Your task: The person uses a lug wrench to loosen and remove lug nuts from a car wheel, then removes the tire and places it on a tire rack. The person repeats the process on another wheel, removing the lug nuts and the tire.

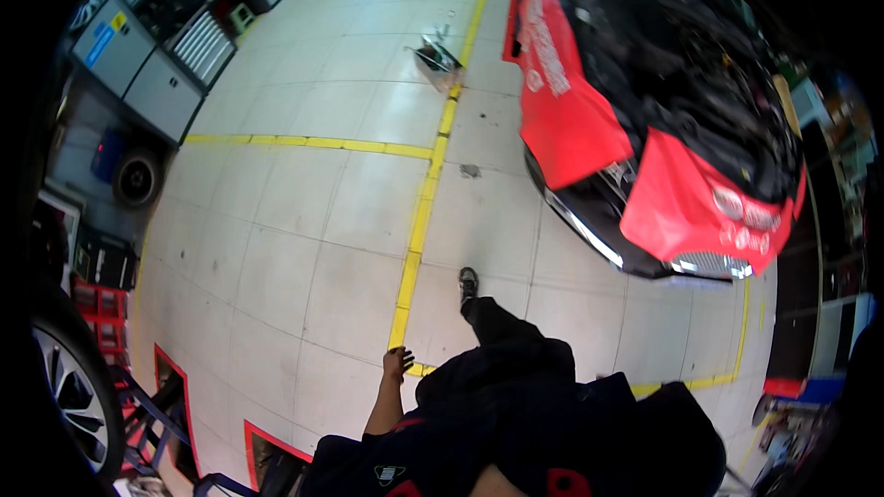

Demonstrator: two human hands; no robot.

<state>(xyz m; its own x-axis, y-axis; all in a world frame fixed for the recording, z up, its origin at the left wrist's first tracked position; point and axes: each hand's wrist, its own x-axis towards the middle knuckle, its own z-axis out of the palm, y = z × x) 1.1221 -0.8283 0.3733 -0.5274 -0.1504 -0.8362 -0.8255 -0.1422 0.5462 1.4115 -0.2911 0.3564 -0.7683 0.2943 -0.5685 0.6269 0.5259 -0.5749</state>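
My left hand [398, 364] hangs at my side over the tiled workshop floor, fingers loosely apart, holding nothing. My left forearm runs down from it to a dark short sleeve. My right hand is out of sight behind my dark clothing. One leg in dark trousers is stepped forward, its shoe [468, 283] on the tiles beside a yellow floor line [416, 239]. Ahead to the right stands a dark car [681, 129] with its bonnet open and red protective covers [571, 110] draped over its wings and front.
Grey tool cabinets [157, 55] line the far left wall, with a spare tyre [138, 177] beside them. A car wheel [64, 377] and a red-edged floor lift [212, 433] sit at the lower left. A small metal object [437, 57] lies on the floor ahead.
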